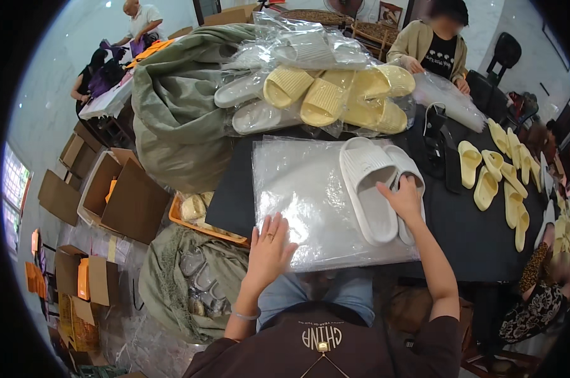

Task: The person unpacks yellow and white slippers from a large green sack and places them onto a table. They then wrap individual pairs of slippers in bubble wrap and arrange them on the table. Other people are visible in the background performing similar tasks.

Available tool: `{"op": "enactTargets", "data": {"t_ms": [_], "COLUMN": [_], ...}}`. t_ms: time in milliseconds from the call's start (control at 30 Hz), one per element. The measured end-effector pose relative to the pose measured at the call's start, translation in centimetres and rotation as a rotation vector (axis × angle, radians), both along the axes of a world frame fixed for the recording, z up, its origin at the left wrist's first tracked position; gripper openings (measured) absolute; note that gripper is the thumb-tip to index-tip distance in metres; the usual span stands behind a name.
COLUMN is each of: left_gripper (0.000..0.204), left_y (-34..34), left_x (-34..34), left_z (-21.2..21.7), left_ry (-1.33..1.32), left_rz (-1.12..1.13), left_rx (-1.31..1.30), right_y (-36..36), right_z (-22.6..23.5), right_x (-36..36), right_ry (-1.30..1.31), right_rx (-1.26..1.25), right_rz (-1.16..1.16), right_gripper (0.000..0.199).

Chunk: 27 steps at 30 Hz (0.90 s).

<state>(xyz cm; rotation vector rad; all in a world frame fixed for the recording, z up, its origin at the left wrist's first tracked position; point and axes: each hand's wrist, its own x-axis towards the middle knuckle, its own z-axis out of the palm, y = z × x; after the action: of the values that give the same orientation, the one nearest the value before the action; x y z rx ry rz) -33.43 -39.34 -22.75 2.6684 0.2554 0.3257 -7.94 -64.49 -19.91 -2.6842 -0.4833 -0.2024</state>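
The dark tabletop (480,255) carries a stack of clear plastic bags (291,189). The right forearm (439,268) slants forward and inward; the left forearm (244,309) comes up from below. The pair of white slippers (376,211) lies on the stack's right part, under the right hand (406,200): thumb at the left slipper's opening, fingers bent into the right one's, whether pinching I cannot tell. The left hand (269,253), palm down with fingers slightly spread, is at the stack's near-left corner, apart from the slippers.
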Motion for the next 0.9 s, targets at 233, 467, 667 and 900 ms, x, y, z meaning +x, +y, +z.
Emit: {"op": "enactTargets", "data": {"t_ms": [233,467,667,900], "left_gripper": [0.059,0.053,0.049,0.055], "left_y": [-0.3,-1.0,-0.4,-1.5], "left_x": [-0.1,0.7,0.4,0.8], "left_z": [-1.0,-0.7,-2.6,-1.7], "left_ry": [-0.031,-0.013,0.117,0.029], "left_rz": [0.04,0.091,0.108,0.156], "left_rx": [-0.093,-0.061,0.06,0.033], "right_y": [1.6,7.7,10.0,5.3], "right_z": [1.0,3.8,-1.4,-0.5], "right_x": [1.8,-7.8,-9.7,-5.2], "right_ry": [-0.056,0.115,0.102,0.118], "right_rx": [0.136,0.15,0.171,0.048], "right_rz": [-0.098,0.21,0.433,0.134], "right_gripper": [0.046,0.034,0.033,0.042]}}
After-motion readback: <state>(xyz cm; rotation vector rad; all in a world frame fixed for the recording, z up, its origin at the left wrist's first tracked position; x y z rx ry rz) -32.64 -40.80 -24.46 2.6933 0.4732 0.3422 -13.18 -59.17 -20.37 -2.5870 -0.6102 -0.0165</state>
